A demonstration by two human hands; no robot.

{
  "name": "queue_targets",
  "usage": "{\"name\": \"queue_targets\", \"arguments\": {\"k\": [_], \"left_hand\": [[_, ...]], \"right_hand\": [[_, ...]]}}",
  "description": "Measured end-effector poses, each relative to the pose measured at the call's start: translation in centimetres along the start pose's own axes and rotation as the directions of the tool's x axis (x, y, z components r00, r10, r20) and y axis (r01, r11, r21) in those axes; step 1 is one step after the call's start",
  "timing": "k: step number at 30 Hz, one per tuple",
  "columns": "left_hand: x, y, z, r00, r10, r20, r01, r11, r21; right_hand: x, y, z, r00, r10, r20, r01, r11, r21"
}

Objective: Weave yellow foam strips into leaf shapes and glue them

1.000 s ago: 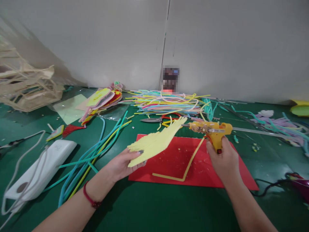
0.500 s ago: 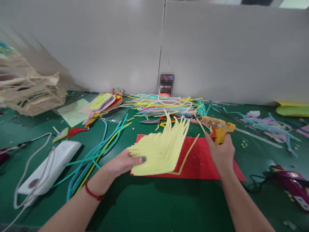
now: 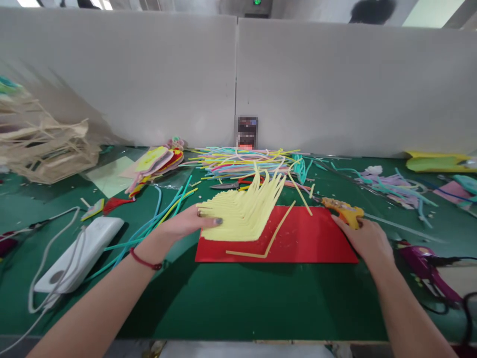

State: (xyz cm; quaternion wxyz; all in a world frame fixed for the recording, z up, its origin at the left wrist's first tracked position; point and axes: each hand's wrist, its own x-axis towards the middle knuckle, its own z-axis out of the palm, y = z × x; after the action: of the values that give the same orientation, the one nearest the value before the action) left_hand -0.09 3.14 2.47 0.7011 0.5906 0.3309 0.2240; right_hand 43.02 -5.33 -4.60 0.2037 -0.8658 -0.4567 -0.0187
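My left hand (image 3: 186, 223) pinches the corner of a pale yellow fringed foam piece (image 3: 242, 211), held tilted above the left part of a red sheet (image 3: 305, 241). My right hand (image 3: 367, 238) is closed round the handle of a yellow glue gun (image 3: 341, 209), which lies low on the green table (image 3: 242, 298) just right of the red sheet, nozzle pointing left. A bent yellow strip (image 3: 274, 238) lies on the red sheet.
Several coloured foam strips (image 3: 242, 161) are piled at the back, with scissors (image 3: 227, 185) in front. A white device (image 3: 78, 253) with cords lies left. A purple glue gun (image 3: 425, 263) lies right. Stacked foam shapes (image 3: 154, 161) sit back left.
My right hand has lowered the glue gun from beside the fringed piece to the table at the right. The left hand drew the yellow piece slightly back and up.
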Motion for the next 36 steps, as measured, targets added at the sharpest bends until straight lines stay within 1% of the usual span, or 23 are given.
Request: {"name": "queue_targets", "arguments": {"k": [2,3,4,6,8,10,12,14,17,18,20,22,25,29,33,36], "left_hand": [[0.8,-0.1,0.1,1.000,-0.002,0.014,0.002,1.000,0.013],[1.2,-0.2,0.1,0.999,-0.015,0.029,0.014,1.000,0.025],[1.5,-0.3,0.0,0.998,-0.033,0.051,0.031,0.999,0.038],[2.2,-0.7,-0.1,0.991,-0.075,0.107,0.070,0.996,0.053],[2.7,-1.1,-0.3,0.980,-0.120,0.161,0.111,0.992,0.063],[3.2,-1.5,-0.6,0.969,-0.154,0.193,0.141,0.987,0.080],[3.6,-1.7,-0.9,0.960,-0.180,0.215,0.160,0.981,0.107],[3.8,-1.9,-1.1,0.947,-0.205,0.246,0.177,0.976,0.130],[4.0,-1.8,-1.3,0.935,-0.236,0.267,0.197,0.967,0.163],[4.0,-1.8,-1.3,0.933,-0.246,0.262,0.204,0.963,0.175],[4.0,-1.8,-1.3,0.933,-0.262,0.246,0.217,0.956,0.196],[4.0,-1.9,-1.4,0.935,-0.277,0.219,0.229,0.948,0.219],[4.1,-2.2,-1.4,0.948,-0.259,0.187,0.217,0.952,0.218],[4.1,-2.1,-0.9,0.965,-0.213,0.153,0.180,0.963,0.201],[3.7,-1.8,0.0,0.962,-0.256,0.094,0.229,0.945,0.232],[3.2,-1.8,0.5,0.958,-0.288,0.021,0.270,0.920,0.284]], "right_hand": [[-1.2,-0.6,-0.2,0.988,0.010,-0.151,-0.022,0.997,-0.078],[-1.9,-1.1,-0.3,0.972,-0.025,-0.236,0.004,0.996,-0.087],[-2.7,-1.8,-0.5,0.951,-0.072,-0.300,0.052,0.996,-0.072],[-4.3,-3.4,-0.8,0.915,-0.199,-0.350,0.214,0.977,0.004],[-6.1,-5.0,-1.0,0.877,-0.340,-0.340,0.386,0.919,0.077],[-8.1,-6.5,-1.0,0.829,-0.449,-0.332,0.499,0.863,0.080],[-9.9,-7.8,-0.9,0.773,-0.562,-0.295,0.613,0.782,0.115],[-11.5,-8.9,-0.8,0.701,-0.676,-0.227,0.713,0.673,0.197],[-12.8,-10.0,-0.6,0.594,-0.798,-0.104,0.783,0.545,0.299],[-13.0,-10.3,-0.5,0.566,-0.821,-0.075,0.794,0.519,0.316],[-13.1,-10.7,-0.3,0.527,-0.848,-0.055,0.811,0.483,0.330],[-12.9,-10.9,-0.1,0.512,-0.857,-0.061,0.819,0.466,0.335],[-12.7,-11.2,0.1,0.526,-0.849,-0.052,0.800,0.473,0.369],[-12.7,-11.3,0.3,0.538,-0.843,-0.008,0.763,0.483,0.431],[-13.7,-11.5,0.4,0.538,-0.843,-0.021,0.764,0.477,0.434],[-14.9,-11.9,0.1,0.561,-0.827,-0.044,0.767,0.499,0.404]]}}
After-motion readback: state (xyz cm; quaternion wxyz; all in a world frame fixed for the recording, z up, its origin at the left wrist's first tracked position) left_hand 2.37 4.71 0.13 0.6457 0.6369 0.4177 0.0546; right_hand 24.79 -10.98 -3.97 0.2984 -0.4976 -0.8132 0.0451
